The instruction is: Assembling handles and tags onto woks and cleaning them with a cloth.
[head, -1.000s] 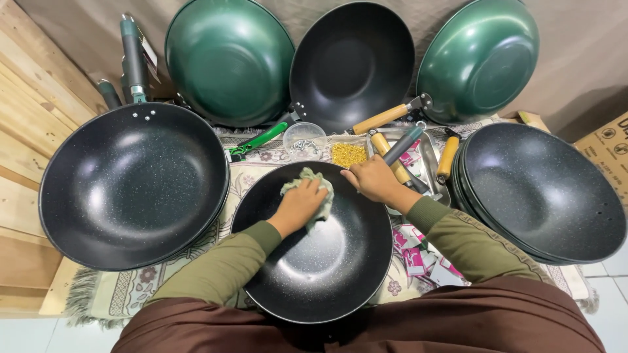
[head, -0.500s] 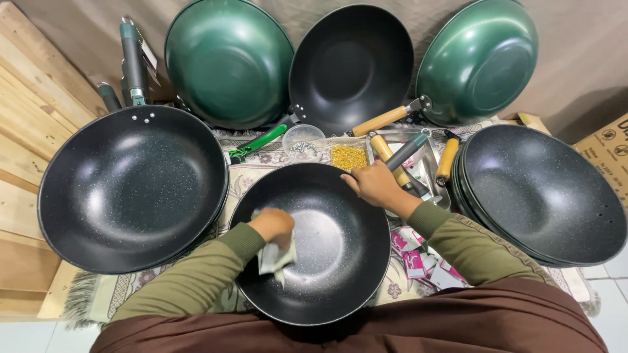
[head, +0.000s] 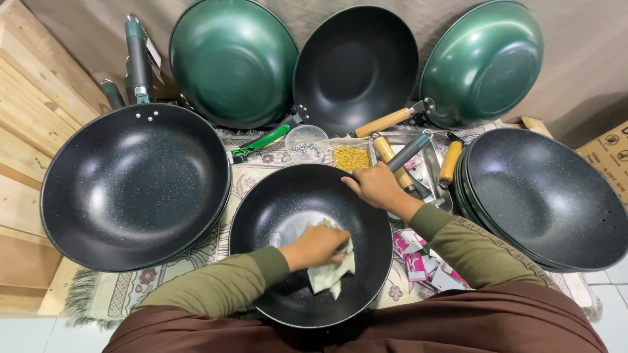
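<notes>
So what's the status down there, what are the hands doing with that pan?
Left hand pressing a pale cloth inside the black wok. Right hand gripping the wok's far rim. Nothing in the way; other woks sit alongside.

a brownish-grey cloth backdrop (head: 589, 59) hangs behind everything, softly creased. pale wooden planks (head: 29, 131) run along the left side. a patterned cream rug with a fringed edge (head: 131, 287) covers the low surface, and light floor tiles (head: 611, 287) show at the lower right. a brown cardboard box (head: 608, 150) sits at the right edge. the light is even and soft.
</notes>
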